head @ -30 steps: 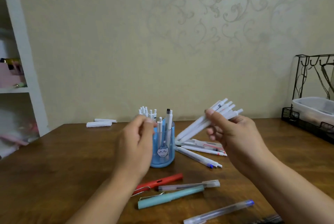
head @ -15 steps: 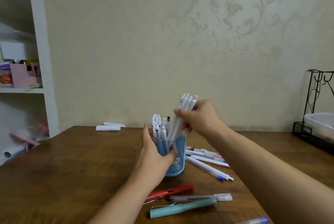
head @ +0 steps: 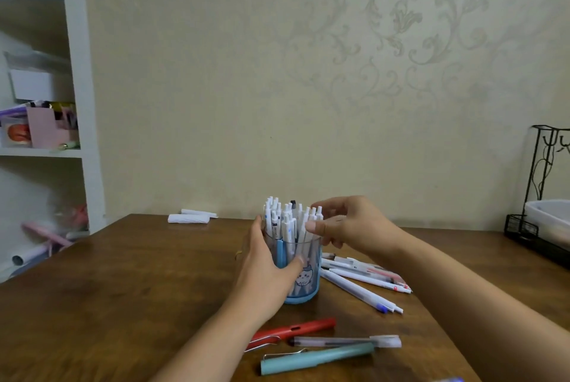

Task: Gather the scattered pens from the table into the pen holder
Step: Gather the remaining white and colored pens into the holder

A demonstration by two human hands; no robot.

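Pen holder (head: 300, 270) stands mid-table (head: 138, 289), packed with white pens (head: 285, 221). Our left hand (head: 265, 267) wraps its side in a curled grip. Right hand (head: 348, 224), fingers loosely spread, holds nothing. Loose pens (head: 361, 287) lie at 3 o'clock; red pen (head: 293, 330) at 6.

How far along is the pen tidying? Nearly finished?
Partly done. Many white pens already stand in the pen holder. The left hand steadies the holder; the right hand touches the pen tops. Left on the table: white pens, a red pen, a clear pen, a teal pen.
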